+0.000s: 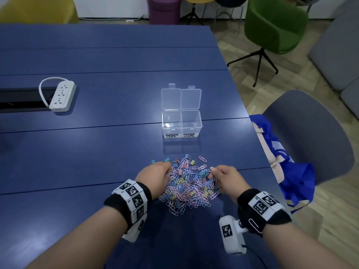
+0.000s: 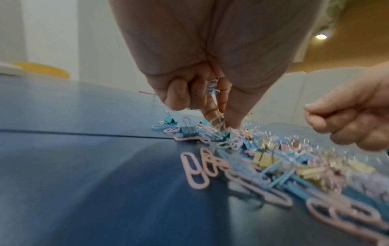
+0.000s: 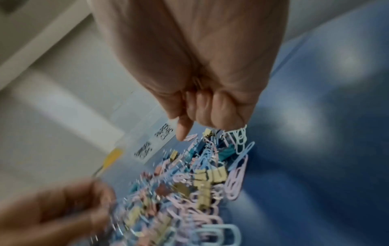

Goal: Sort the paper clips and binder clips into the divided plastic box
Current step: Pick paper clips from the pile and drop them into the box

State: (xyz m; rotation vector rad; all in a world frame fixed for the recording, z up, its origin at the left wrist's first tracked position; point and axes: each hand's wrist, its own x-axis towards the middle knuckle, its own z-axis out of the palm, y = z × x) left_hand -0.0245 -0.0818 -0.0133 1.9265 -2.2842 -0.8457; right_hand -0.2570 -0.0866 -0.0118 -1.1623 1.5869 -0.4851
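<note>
Blue table (image 1: 116, 105): both hands dig into the clip pile (image 1: 186, 183) just before the open, empty divided box (image 1: 182, 121), left hand (image 1: 155, 177) pinching clips (image 2: 212, 88), right hand (image 1: 227, 177) pinching clips (image 3: 238, 134), gathering handfuls to sort.

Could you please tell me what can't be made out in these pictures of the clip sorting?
- Head view: left hand fingertips, hidden behind its own knuckles in the pile.
- Right wrist view: what the right hand holds; curled fingers and motion blur hide its grip.
- Head view: whether the box holds any clips; clear walls and glare.
- Left wrist view: the box, out of frame.
</note>
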